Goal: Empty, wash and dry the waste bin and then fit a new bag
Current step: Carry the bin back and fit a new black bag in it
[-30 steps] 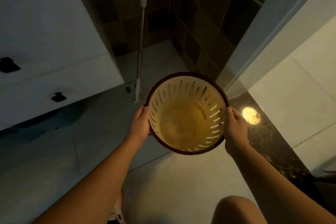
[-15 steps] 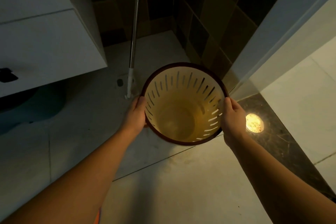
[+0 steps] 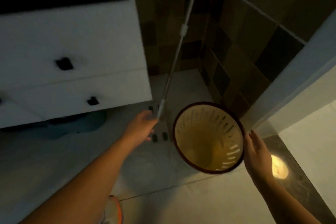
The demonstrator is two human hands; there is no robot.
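A round yellow waste bin (image 3: 203,142) with slotted walls and a dark red rim stands on the tiled floor, seen from above, with nothing visible inside. My right hand (image 3: 257,148) is just right of the rim with straight fingers, at most brushing it. My left hand (image 3: 141,127) is off the bin, fingers spread, well to its left near the foot of a mop pole (image 3: 174,63). Neither hand holds anything.
A white drawer cabinet (image 3: 72,60) hangs at the left above the floor. The mop's flat head (image 3: 160,132) lies between my left hand and the bin. Dark tiled walls form a corner behind. A door frame (image 3: 298,78) and dark threshold (image 3: 291,178) run along the right.
Both hands gripped the bin's rim and lowered it; now they have let go. My left hand moved away to the left, my right hand opened beside the rim. The view tilted up.
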